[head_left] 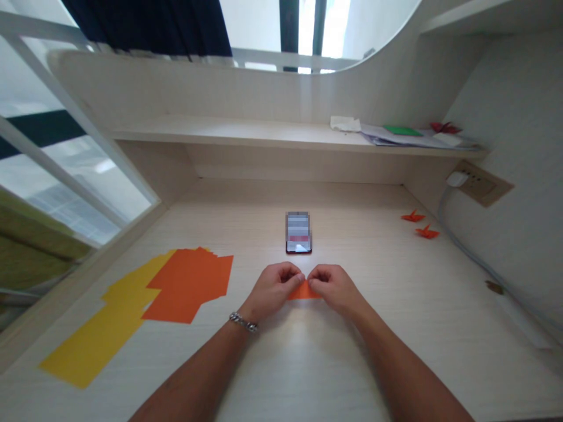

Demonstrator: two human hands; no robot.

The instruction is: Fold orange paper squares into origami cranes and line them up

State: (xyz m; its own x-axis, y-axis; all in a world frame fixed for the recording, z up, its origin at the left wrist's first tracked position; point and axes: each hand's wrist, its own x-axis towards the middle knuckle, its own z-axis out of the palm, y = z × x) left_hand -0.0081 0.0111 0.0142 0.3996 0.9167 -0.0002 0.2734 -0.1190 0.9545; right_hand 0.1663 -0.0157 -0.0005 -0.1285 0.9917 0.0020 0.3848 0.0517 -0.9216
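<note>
Both hands meet at the middle of the desk over a folded piece of orange paper (304,291). My left hand (278,286) pinches its upper left part between thumb and fingers. On the other side, my right hand (333,286) is closed on the upper right part in the same way. The paper's lower edge shows as a flat orange strip; its upper portion is hidden by the fingers. Just beyond the hands lies a phone (298,232) with its screen lit.
Loose orange sheets (189,287) overlap yellow sheets (88,346) on the left. Two folded orange paper cranes (413,216) sit at the right rear. A cable (470,255) runs from a wall socket (484,183) down the right side. Papers (413,138) lie on the shelf (264,132).
</note>
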